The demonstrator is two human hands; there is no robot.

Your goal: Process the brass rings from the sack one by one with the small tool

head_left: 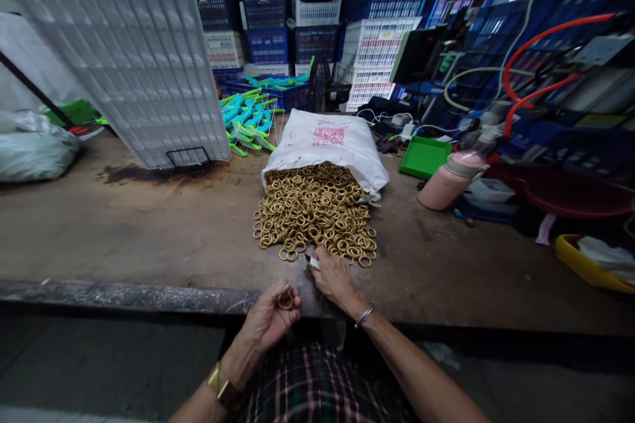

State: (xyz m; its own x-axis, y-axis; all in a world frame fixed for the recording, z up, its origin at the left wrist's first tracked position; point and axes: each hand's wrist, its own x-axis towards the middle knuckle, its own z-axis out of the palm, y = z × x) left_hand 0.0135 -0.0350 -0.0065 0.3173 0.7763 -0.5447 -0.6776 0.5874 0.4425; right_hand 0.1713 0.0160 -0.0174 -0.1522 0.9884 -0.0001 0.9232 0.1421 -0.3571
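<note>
Between the fingers of my left hand (274, 314) is a brass-coloured ring (286, 302), just over the table's front edge. My right hand (336, 279) is closed around a small knife (312, 262) with a pale handle and a dark tip that points up and left. It rests at the near edge of a heap of brass-coloured rings (317, 211). These rings spill toward me from the mouth of a white sack (322, 135) with red print, which lies on its side.
A ribbed translucent panel (139, 66) leans upright at left. Beside the sack lie turquoise and green plastic parts (248, 119). A green tray (425, 156), a pink bottle (449, 182) and a yellow basket (590, 264) stand to the right. Stacked crates (268, 26) line the back.
</note>
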